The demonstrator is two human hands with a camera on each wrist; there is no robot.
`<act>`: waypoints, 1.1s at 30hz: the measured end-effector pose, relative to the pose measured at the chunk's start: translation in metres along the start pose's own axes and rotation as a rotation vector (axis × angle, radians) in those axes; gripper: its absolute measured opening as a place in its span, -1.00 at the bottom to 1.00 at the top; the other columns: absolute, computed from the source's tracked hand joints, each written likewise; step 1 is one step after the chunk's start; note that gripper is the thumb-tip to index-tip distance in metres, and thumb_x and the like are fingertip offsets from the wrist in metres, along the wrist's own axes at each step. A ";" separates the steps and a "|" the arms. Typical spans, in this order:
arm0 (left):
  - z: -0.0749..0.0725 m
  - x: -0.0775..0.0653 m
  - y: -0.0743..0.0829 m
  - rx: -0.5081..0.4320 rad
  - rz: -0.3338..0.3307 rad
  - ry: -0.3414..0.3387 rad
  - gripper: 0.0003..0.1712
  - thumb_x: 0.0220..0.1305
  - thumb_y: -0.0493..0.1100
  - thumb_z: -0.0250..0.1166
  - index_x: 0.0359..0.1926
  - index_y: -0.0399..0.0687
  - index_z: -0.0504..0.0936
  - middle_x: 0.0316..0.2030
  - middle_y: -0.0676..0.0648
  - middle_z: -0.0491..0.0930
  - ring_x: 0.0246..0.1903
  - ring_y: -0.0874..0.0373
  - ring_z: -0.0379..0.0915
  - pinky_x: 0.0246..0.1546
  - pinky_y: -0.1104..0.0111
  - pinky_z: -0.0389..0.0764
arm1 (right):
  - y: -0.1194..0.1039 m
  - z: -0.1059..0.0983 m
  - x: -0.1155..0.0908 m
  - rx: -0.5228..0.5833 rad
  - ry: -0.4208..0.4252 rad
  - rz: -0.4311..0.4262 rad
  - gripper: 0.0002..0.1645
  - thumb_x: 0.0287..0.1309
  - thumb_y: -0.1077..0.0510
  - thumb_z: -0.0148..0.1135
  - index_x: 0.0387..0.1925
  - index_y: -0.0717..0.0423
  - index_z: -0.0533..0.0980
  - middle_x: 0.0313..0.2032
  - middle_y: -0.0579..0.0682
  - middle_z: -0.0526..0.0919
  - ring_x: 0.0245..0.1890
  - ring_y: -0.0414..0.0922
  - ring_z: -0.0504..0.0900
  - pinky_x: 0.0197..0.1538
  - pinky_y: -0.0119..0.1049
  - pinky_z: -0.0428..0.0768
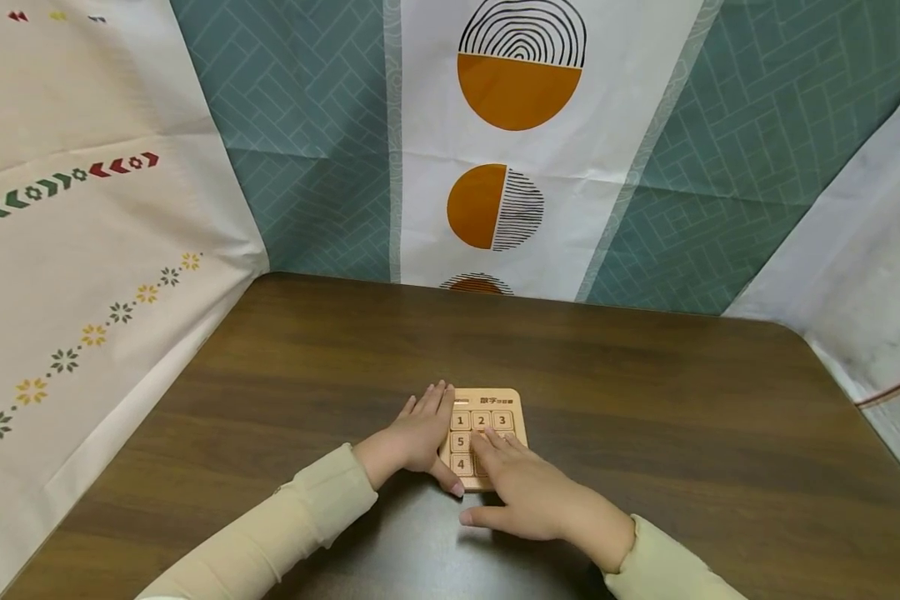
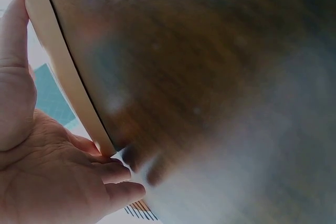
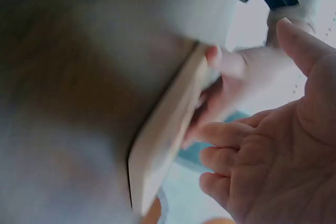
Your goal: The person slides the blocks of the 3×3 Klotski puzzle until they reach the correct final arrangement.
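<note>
A light wooden number sliding puzzle [image 1: 521,417], with square numbered tiles in a frame, lies flat on the dark wooden table. My left hand [image 1: 418,433] holds it along its left side, the thumb at the near edge and the fingers reaching to the far left corner. The left wrist view shows the puzzle's side edge [image 2: 68,72] between that thumb and the fingers. Over the lower right tiles lies my right hand [image 1: 532,492], fingertips on the tiles and thumb stretched out to the side. Tiles 1, 2, 3, 5 and 4 show; the right fingers hide others.
The brown table [image 1: 645,400] extends around the puzzle on all sides. A teal and white patterned cloth [image 1: 330,167] hangs behind its far edge. White printed cloths hang at the left [image 1: 82,292] and right [image 1: 870,250].
</note>
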State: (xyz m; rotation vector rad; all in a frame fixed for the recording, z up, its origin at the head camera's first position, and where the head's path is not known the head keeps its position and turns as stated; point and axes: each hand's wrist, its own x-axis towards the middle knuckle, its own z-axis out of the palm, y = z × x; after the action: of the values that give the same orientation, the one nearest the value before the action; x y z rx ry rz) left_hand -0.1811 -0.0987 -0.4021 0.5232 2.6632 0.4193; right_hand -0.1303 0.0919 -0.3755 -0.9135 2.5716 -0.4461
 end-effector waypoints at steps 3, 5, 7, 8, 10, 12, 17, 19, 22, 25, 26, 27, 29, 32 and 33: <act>-0.001 0.000 0.000 -0.015 -0.005 0.001 0.61 -0.39 0.31 0.57 0.48 -0.30 -0.22 0.48 -0.29 -0.27 0.48 -0.11 -0.35 0.43 0.01 -0.14 | 0.007 -0.004 -0.009 0.011 0.024 0.028 0.10 0.13 -0.32 0.18 0.40 0.36 0.07 0.41 0.27 0.12 0.45 0.13 0.01 0.42 0.06 0.04; -0.002 0.000 -0.001 -0.022 -0.007 0.003 0.61 -0.40 0.30 0.58 0.47 -0.30 -0.22 0.48 -0.29 -0.27 0.48 -0.11 -0.35 0.43 0.01 -0.14 | 0.010 -0.006 -0.013 0.023 0.012 0.045 0.11 0.12 -0.31 0.20 0.39 0.39 0.07 0.40 0.29 0.11 0.44 0.14 0.03 0.42 0.07 0.03; -0.002 -0.001 -0.001 -0.023 -0.009 0.004 0.61 -0.40 0.30 0.58 0.47 -0.31 -0.22 0.48 -0.30 -0.27 0.48 -0.11 -0.34 0.43 0.01 -0.14 | 0.012 -0.006 -0.016 0.029 -0.013 0.055 0.12 0.12 -0.32 0.19 0.40 0.39 0.06 0.41 0.30 0.10 0.44 0.16 0.03 0.41 0.08 0.04; -0.002 -0.001 -0.001 -0.022 -0.010 0.005 0.61 -0.40 0.30 0.58 0.47 -0.31 -0.22 0.48 -0.29 -0.27 0.48 -0.11 -0.34 0.43 0.01 -0.14 | 0.012 -0.006 -0.016 0.031 -0.025 0.055 0.13 0.12 -0.33 0.19 0.40 0.39 0.06 0.41 0.30 0.09 0.44 0.16 0.03 0.41 0.08 0.05; -0.002 -0.002 -0.001 -0.019 -0.010 0.008 0.61 -0.40 0.30 0.58 0.47 -0.31 -0.21 0.48 -0.30 -0.26 0.48 -0.11 -0.34 0.43 0.01 -0.13 | 0.011 -0.005 -0.014 0.033 -0.043 0.053 0.13 0.12 -0.34 0.17 0.40 0.38 0.06 0.41 0.29 0.09 0.43 0.18 0.04 0.40 0.08 0.08; -0.002 -0.002 -0.001 -0.015 -0.009 0.010 0.61 -0.40 0.31 0.57 0.47 -0.31 -0.21 0.48 -0.30 -0.25 0.47 -0.12 -0.34 0.43 0.01 -0.13 | 0.009 -0.004 -0.011 0.035 -0.055 0.045 0.12 0.13 -0.35 0.15 0.40 0.36 0.06 0.42 0.27 0.08 0.43 0.18 0.03 0.40 0.08 0.09; 0.001 0.000 0.000 -0.018 -0.010 -0.001 0.61 -0.40 0.31 0.57 0.47 -0.30 -0.22 0.48 -0.29 -0.27 0.48 -0.11 -0.35 0.43 0.01 -0.14 | 0.005 -0.003 -0.003 0.099 -0.069 0.055 0.12 0.15 -0.35 0.13 0.42 0.34 0.03 0.43 0.24 0.06 0.44 0.12 0.05 0.40 0.06 0.12; 0.002 0.000 0.001 -0.022 -0.008 -0.008 0.61 -0.39 0.32 0.56 0.48 -0.29 -0.22 0.48 -0.28 -0.28 0.48 -0.11 -0.36 0.43 0.01 -0.14 | 0.005 -0.002 -0.003 0.111 -0.052 0.073 0.13 0.14 -0.34 0.15 0.42 0.36 0.03 0.43 0.26 0.06 0.44 0.11 0.05 0.40 0.06 0.11; 0.002 0.001 0.002 -0.015 -0.009 -0.014 0.62 -0.39 0.32 0.56 0.48 -0.29 -0.24 0.48 -0.28 -0.29 0.48 -0.09 -0.37 0.43 0.02 -0.14 | 0.007 -0.001 -0.004 0.099 -0.007 0.108 0.13 0.12 -0.30 0.20 0.39 0.41 0.04 0.41 0.31 0.07 0.44 0.12 0.03 0.41 0.05 0.07; 0.000 0.001 0.002 -0.001 -0.017 -0.010 0.63 -0.40 0.33 0.56 0.48 -0.29 -0.24 0.48 -0.28 -0.29 0.48 -0.09 -0.37 0.43 0.03 -0.14 | 0.009 -0.001 -0.006 0.076 0.020 0.129 0.14 0.11 -0.28 0.23 0.37 0.47 0.05 0.39 0.36 0.08 0.44 0.14 0.02 0.43 0.04 0.03; 0.000 0.001 0.002 0.002 -0.018 -0.009 0.63 -0.41 0.33 0.56 0.48 -0.29 -0.24 0.48 -0.28 -0.29 0.48 -0.09 -0.37 0.43 0.03 -0.14 | 0.010 -0.001 -0.006 0.076 0.021 0.133 0.14 0.11 -0.27 0.23 0.37 0.47 0.05 0.39 0.36 0.08 0.45 0.14 0.02 0.43 0.03 0.02; 0.000 0.002 0.001 0.005 -0.018 -0.009 0.63 -0.41 0.34 0.56 0.48 -0.29 -0.25 0.48 -0.28 -0.30 0.48 -0.09 -0.37 0.43 0.03 -0.14 | 0.010 -0.001 -0.006 0.071 0.018 0.130 0.14 0.11 -0.28 0.23 0.37 0.47 0.05 0.39 0.37 0.08 0.44 0.14 0.02 0.43 0.03 0.02; 0.000 0.002 0.001 0.007 -0.017 -0.009 0.64 -0.41 0.34 0.56 0.48 -0.29 -0.25 0.48 -0.28 -0.30 0.48 -0.09 -0.37 0.43 0.03 -0.15 | 0.010 0.000 -0.005 0.075 0.005 0.120 0.14 0.12 -0.29 0.22 0.38 0.46 0.04 0.40 0.36 0.06 0.45 0.14 0.01 0.43 0.04 0.04; 0.000 0.002 -0.001 0.003 -0.014 -0.009 0.63 -0.41 0.34 0.56 0.48 -0.29 -0.24 0.48 -0.28 -0.29 0.48 -0.09 -0.37 0.43 0.03 -0.15 | 0.008 0.001 -0.002 0.075 -0.019 0.099 0.15 0.13 -0.32 0.18 0.39 0.43 0.03 0.41 0.33 0.04 0.45 0.12 0.00 0.42 0.04 0.06; 0.000 0.001 -0.001 0.001 -0.014 -0.010 0.63 -0.40 0.34 0.56 0.48 -0.29 -0.24 0.48 -0.28 -0.29 0.48 -0.10 -0.37 0.43 0.02 -0.15 | 0.007 0.002 0.000 0.075 -0.026 0.092 0.16 0.13 -0.34 0.17 0.40 0.43 0.02 0.42 0.33 0.03 0.45 0.12 0.00 0.42 0.04 0.07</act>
State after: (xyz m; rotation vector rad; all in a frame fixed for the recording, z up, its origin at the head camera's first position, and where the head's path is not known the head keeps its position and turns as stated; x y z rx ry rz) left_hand -0.1824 -0.0987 -0.4031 0.5056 2.6566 0.4099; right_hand -0.1331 0.0964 -0.3801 -0.7673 2.5430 -0.4972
